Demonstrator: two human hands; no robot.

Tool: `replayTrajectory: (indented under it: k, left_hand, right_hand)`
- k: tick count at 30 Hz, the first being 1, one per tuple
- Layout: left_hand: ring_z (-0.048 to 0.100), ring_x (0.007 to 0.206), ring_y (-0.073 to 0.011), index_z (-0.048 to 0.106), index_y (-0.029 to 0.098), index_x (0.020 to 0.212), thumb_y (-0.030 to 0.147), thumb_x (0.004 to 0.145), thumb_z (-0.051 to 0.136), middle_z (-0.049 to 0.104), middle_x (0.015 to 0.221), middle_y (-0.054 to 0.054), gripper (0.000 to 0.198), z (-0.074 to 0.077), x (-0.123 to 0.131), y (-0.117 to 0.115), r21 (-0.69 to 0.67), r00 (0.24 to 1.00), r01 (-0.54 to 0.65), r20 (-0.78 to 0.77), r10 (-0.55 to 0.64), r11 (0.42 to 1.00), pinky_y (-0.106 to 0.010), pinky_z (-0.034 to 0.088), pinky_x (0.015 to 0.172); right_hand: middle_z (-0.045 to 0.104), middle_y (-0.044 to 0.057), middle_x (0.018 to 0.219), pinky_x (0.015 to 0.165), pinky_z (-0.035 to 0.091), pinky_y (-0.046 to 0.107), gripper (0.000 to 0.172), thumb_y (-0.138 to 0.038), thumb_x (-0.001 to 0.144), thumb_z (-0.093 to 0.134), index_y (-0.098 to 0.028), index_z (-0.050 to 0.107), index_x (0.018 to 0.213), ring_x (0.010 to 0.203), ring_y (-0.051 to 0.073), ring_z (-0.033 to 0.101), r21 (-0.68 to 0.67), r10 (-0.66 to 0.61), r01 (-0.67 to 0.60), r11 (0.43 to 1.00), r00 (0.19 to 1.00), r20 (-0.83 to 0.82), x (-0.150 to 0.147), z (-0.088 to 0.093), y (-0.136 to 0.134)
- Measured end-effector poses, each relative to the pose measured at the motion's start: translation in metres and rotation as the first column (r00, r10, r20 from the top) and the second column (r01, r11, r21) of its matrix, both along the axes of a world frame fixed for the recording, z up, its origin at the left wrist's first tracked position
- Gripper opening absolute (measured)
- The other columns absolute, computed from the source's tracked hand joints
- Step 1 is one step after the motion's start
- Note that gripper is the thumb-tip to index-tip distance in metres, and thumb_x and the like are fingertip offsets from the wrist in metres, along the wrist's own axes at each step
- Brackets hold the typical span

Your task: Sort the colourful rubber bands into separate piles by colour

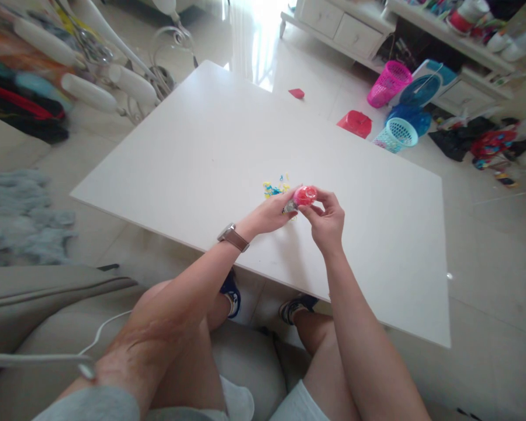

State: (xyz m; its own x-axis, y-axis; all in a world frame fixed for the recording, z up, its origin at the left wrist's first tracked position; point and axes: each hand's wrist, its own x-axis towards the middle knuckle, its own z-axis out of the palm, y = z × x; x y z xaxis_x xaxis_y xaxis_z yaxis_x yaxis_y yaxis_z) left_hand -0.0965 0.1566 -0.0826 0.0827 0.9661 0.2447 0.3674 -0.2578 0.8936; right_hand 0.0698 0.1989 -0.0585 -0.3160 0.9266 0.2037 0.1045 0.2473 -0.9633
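Hard to name for sure: a small pink object (305, 195), roundish and shiny, blurred, partly covered by fingertips, with a small grey part (290, 206) at its lower left end. Held in the middle of the frame, just above the white bench (193, 146), between both hands. Closed on it from the left, the left hand (272, 216), wristwatch (233, 237) on the wrist, thumb on top, other fingers hidden underneath. Closed on it from the right, the right hand (328, 222), thumb and forefinger pinched, remaining fingers curled in. Just behind the hands, on the bench, a little heap of yellow and blue bits (274, 188), too small to identify.
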Motion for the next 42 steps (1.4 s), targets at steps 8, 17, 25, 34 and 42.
replayTrajectory:
  k: [8,17,25,34,42]
  left_hand:
    - [0.066,0.122,-0.0261,0.06,0.018,0.137,0.014,0.092,0.062,0.07,0.129,-0.014,0.045,-0.004,0.002,0.001,-0.015,0.998,-0.061,-0.026,0.061,0.998,-0.037,0.049,0.105]
    - [0.062,0.13,-0.0288,0.048,0.022,0.155,0.025,0.088,0.075,0.064,0.142,-0.016,0.073,-0.007,-0.01,-0.002,-0.101,0.969,-0.133,-0.221,0.108,0.986,-0.042,0.046,0.111]
    - [0.064,0.125,-0.0269,0.07,0.024,0.135,0.029,0.097,0.063,0.072,0.13,-0.01,0.04,-0.001,-0.013,-0.003,-0.109,0.927,-0.214,-0.336,0.167,0.971,-0.04,0.049,0.109]
    - [0.051,0.142,-0.0312,0.079,0.024,0.116,0.021,0.094,0.06,0.067,0.136,-0.013,0.029,-0.004,-0.014,-0.002,-0.109,0.896,-0.298,-0.375,0.238,0.948,-0.049,0.041,0.117]
    - [0.065,0.118,-0.0253,0.078,0.019,0.102,0.011,0.085,0.061,0.071,0.121,-0.012,0.025,-0.012,-0.015,0.003,-0.056,0.915,-0.341,-0.25,0.317,0.939,-0.041,0.048,0.109]
  right_hand:
    - [0.07,0.004,0.121,0.096,0.06,0.042,0.051,-0.045,0.071,0.088,-0.029,0.065,0.113,0.115,0.023,0.067,0.004,0.016,-0.016,1.0,1.0,0.021,-0.008,0.001,-0.007]
    - [0.067,0.004,0.12,0.089,0.062,0.037,0.056,-0.05,0.077,0.083,-0.029,0.06,0.124,0.111,0.022,0.069,0.097,-0.213,0.215,0.972,0.977,-0.033,0.004,0.011,0.001]
    - [0.067,0.002,0.115,0.084,0.062,0.032,0.052,-0.044,0.076,0.087,-0.027,0.061,0.118,0.105,0.019,0.069,0.1,-0.252,0.257,0.961,0.966,-0.059,0.002,0.011,0.0]
    - [0.068,0.001,0.111,0.08,0.062,0.029,0.05,-0.043,0.075,0.087,-0.026,0.06,0.113,0.103,0.018,0.07,0.061,-0.286,0.292,0.954,0.954,-0.09,0.001,0.013,0.0]
    - [0.067,0.002,0.113,0.081,0.062,0.03,0.05,-0.044,0.075,0.087,-0.026,0.059,0.112,0.105,0.018,0.069,0.068,-0.295,0.301,0.951,0.951,-0.087,0.003,0.014,0.0]
